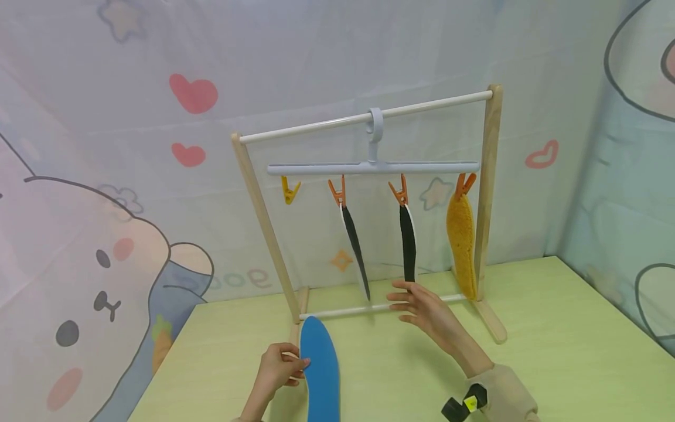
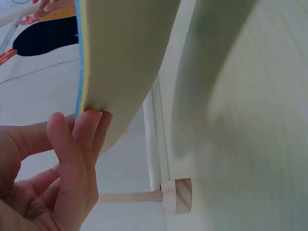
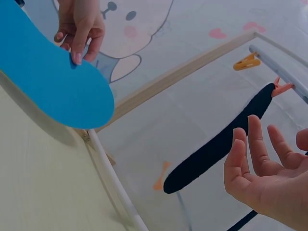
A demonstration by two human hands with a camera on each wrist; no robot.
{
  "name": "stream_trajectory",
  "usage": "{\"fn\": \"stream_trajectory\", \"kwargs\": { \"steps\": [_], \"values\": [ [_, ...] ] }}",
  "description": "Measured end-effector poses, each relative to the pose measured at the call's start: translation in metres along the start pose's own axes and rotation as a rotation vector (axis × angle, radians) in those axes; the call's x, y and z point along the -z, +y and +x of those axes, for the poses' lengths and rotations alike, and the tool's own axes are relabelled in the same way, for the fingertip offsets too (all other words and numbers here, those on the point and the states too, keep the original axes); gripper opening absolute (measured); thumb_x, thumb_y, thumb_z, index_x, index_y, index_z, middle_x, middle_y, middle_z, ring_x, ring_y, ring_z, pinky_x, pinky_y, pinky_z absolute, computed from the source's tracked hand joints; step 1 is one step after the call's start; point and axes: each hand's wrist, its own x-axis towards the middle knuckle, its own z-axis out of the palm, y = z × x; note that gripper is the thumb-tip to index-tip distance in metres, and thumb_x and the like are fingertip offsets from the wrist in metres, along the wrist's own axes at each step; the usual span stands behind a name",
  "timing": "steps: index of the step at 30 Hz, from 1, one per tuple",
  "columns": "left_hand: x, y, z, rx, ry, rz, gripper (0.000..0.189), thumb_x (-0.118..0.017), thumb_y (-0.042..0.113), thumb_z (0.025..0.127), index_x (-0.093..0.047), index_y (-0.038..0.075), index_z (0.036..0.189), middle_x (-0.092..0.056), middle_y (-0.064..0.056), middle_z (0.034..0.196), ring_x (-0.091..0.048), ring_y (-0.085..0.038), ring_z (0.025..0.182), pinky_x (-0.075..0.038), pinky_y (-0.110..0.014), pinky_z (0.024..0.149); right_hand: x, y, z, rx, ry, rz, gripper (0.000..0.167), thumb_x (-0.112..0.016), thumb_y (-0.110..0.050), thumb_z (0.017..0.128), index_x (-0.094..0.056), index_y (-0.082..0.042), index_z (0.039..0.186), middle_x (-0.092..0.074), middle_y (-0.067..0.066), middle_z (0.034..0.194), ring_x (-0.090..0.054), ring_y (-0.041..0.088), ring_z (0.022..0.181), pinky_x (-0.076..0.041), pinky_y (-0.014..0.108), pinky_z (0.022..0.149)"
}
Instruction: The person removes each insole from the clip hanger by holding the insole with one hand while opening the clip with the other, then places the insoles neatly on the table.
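Observation:
A blue insole (image 1: 323, 375) with a beige underside, seen in the left wrist view, is pinched at its edge by my left hand (image 1: 279, 366). It is held upright above the table in front of the rack's left end. My right hand (image 1: 429, 313) holds nothing; its fingers are loosely bent, near the lower end of a black insole (image 1: 408, 243). Another black insole (image 1: 356, 252) hangs left of it. Orange clips (image 1: 401, 192) hold both. At the right end, a yellow fuzzy insole (image 1: 462, 246) hangs from an orange clip. The yellow clip (image 1: 289, 191) at the left end holds nothing.
A white hanger (image 1: 373, 168) hooks over the top bar (image 1: 316, 125) of a wooden rack (image 1: 490, 193). The rack stands on a pale green table (image 1: 527, 305). Behind it is a printed cloth backdrop (image 1: 327, 58). A black device is strapped to my right wrist.

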Motion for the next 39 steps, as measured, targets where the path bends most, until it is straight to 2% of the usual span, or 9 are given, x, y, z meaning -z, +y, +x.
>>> {"fn": "stream_trajectory", "kwargs": {
  "steps": [4, 11, 18, 25, 29, 35, 39],
  "values": [
    [-0.0014, -0.001, 0.0014, -0.002, 0.02, 0.004, 0.017, -0.068, 0.005, 0.074, -0.055, -0.005, 0.078, -0.067, -0.01, 0.065, -0.061, -0.011, 0.05, -0.052, -0.028, 0.046, -0.0005, 0.0001, -0.0004, 0.0, 0.006, -0.004, 0.034, -0.021, -0.028, 0.1, -0.045, -0.021, 0.123, -0.059, -0.007, 0.113, -0.055, 0.01, 0.104, -0.046, 0.025, 0.085],
    [-0.0041, -0.0028, 0.0041, 0.004, 0.041, 0.015, 0.017, -0.069, 0.005, 0.073, -0.054, -0.004, 0.076, -0.065, -0.007, 0.062, -0.059, -0.01, 0.048, -0.051, -0.028, 0.045, -0.0009, 0.0002, -0.0007, 0.004, 0.002, -0.001, 0.042, -0.021, -0.028, 0.1, -0.034, -0.006, 0.133, -0.058, -0.006, 0.113, -0.055, 0.011, 0.104, -0.046, 0.026, 0.085],
    [-0.0061, -0.0057, 0.0059, 0.01, 0.067, 0.044, 0.017, -0.069, 0.003, 0.073, -0.053, -0.004, 0.073, -0.065, -0.007, 0.062, -0.059, -0.009, 0.046, -0.051, -0.027, 0.044, -0.0006, 0.001, -0.0009, -0.006, 0.001, 0.005, 0.036, -0.021, -0.028, 0.1, -0.042, -0.016, 0.127, -0.059, -0.007, 0.113, -0.054, 0.013, 0.107, -0.046, 0.026, 0.084],
    [-0.0074, -0.0063, 0.0079, 0.01, 0.106, 0.053, 0.017, -0.068, 0.0, 0.073, -0.052, -0.005, 0.073, -0.065, -0.009, 0.062, -0.06, -0.011, 0.045, -0.051, -0.027, 0.044, -0.0012, 0.0018, -0.0006, -0.012, 0.006, -0.004, 0.043, -0.022, -0.029, 0.099, -0.033, -0.006, 0.134, -0.059, -0.007, 0.113, -0.054, 0.011, 0.105, -0.045, 0.027, 0.086],
    [-0.0069, -0.006, 0.0072, 0.019, 0.115, 0.066, 0.018, -0.066, 0.0, 0.074, -0.053, -0.01, 0.082, -0.066, -0.017, 0.068, -0.062, -0.015, 0.049, -0.052, -0.029, 0.045, -0.0011, 0.0026, -0.0007, -0.008, 0.003, -0.008, 0.045, -0.022, -0.029, 0.099, -0.03, -0.003, 0.135, -0.059, -0.007, 0.113, -0.054, 0.011, 0.105, -0.045, 0.027, 0.086],
    [-0.0043, -0.0069, 0.0051, 0.042, 0.08, 0.082, 0.036, -0.063, 0.001, 0.077, -0.048, -0.016, 0.104, -0.065, -0.021, 0.076, -0.064, -0.02, 0.055, -0.053, -0.031, 0.048, -0.0007, 0.0035, -0.001, -0.022, 0.013, -0.02, 0.046, -0.022, -0.029, 0.099, -0.029, -0.002, 0.136, -0.059, -0.008, 0.112, -0.054, 0.011, 0.105, -0.044, 0.028, 0.086],
    [-0.0023, -0.0074, 0.0026, 0.048, 0.062, 0.076, 0.041, -0.061, 0.003, 0.078, -0.044, -0.017, 0.11, -0.064, -0.024, 0.078, -0.065, -0.024, 0.057, -0.053, -0.032, 0.048, -0.0006, 0.0035, -0.0007, -0.022, 0.014, -0.032, 0.042, -0.022, -0.029, 0.099, -0.036, -0.008, 0.133, -0.059, -0.009, 0.112, -0.055, 0.01, 0.105, -0.043, 0.029, 0.088]
  ]
}}
